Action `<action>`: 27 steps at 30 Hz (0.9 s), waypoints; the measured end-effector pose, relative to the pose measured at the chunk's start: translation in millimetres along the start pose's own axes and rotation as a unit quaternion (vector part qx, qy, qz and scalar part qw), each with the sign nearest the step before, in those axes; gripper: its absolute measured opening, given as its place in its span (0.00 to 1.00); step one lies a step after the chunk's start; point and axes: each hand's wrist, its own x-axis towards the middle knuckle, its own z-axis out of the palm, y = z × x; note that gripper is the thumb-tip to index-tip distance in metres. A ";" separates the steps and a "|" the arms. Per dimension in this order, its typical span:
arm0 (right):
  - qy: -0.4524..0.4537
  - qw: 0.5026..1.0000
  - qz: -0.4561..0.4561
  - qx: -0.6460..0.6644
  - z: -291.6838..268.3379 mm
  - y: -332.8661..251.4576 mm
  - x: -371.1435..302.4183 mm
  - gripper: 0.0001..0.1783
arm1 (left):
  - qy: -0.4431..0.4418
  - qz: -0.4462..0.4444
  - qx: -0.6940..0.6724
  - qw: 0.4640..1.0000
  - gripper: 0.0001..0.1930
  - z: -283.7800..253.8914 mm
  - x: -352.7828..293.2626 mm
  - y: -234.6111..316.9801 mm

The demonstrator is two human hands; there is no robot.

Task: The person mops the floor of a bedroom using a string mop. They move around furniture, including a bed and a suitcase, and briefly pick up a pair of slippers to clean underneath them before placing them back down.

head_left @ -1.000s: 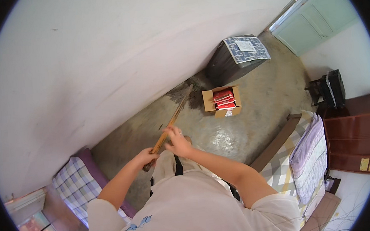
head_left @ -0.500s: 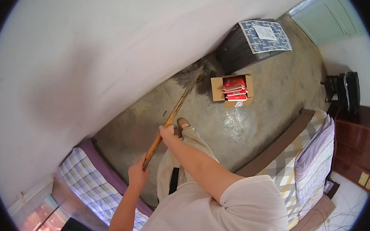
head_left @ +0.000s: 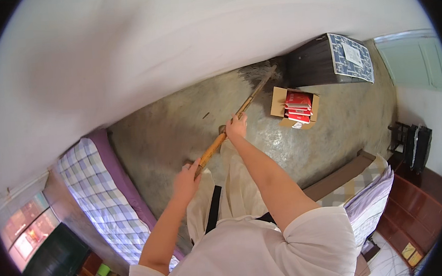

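Observation:
A long broom with a bamboo handle slants from my body toward the wall. My left hand is wrapped round the handle's near end. Farther along the same handle, my right hand grips it with bent fingers. The broom's twiggy grey head lies on the concrete floor against the foot of the wall, beside a dark grey chest-like box. A small dark scrap lies on the floor left of the handle.
An open cardboard box with red packages stands right of the broom. Behind it is the dark box with a patterned cover. A checked bed lies left, another bed right. A pale green door is far right.
My view has turned, so the room's contents sit differently in the picture. The broom remains in both hands, its head still by the wall next to the dark box.

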 end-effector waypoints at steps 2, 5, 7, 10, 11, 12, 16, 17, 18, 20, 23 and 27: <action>-0.011 0.997 -0.077 -0.009 25.6 11.1 -6.8 0.32 | -0.014 0.003 0.020 1.000 0.27 -29.6 -12.9 -12.4; 0.034 0.968 -0.231 -0.092 66.1 22.6 -31.4 0.33 | 0.001 0.018 0.043 0.999 0.27 -64.2 -42.9 -41.9; 0.026 0.953 -0.273 -0.130 78.7 3.9 -75.1 0.37 | 0.028 0.033 0.056 0.998 0.27 -76.2 -72.5 -71.3; 0.018 0.947 -0.293 -0.128 101.6 -32.9 -149.8 0.41 | 0.027 0.025 0.094 0.995 0.27 -79.3 -127.3 -114.5; 0.011 0.949 -0.292 -0.117 116.6 -40.4 -175.1 0.42 | 0.044 0.023 0.094 0.994 0.26 -76.7 -149.1 -129.9; -0.002 0.949 -0.298 -0.101 137.5 -44.5 -191.4 0.42 | 0.063 0.024 0.100 0.993 0.25 -76.9 -166.5 -148.1; -0.098 0.920 -0.366 -0.096 208.8 -72.1 -279.6 0.33 | 0.081 -0.050 0.077 0.993 0.25 -94.4 -262.3 -208.8; -0.130 0.902 -0.396 -0.114 221.5 -82.4 -307.3 0.29 | 0.088 -0.075 0.069 0.991 0.24 -95.9 -291.1 -220.4; -0.110 0.900 -0.411 -0.100 246.9 -81.1 -324.8 0.28 | 0.097 -0.092 0.063 0.989 0.24 -98.5 -316.6 -228.8; -0.105 0.879 -0.453 -0.102 291.9 -79.6 -362.4 0.26 | 0.106 -0.136 0.052 0.984 0.24 -103.0 -362.6 -242.7; -0.184 0.829 -0.510 -0.139 308.2 -97.2 -431.7 0.25 | 0.127 -0.217 0.029 0.968 0.24 -101.1 -434.0 -246.5; -0.199 0.758 -0.610 -0.118 332.7 -95.9 -473.3 0.20 | 0.159 -0.291 0.010 0.944 0.26 -79.4 -481.5 -223.0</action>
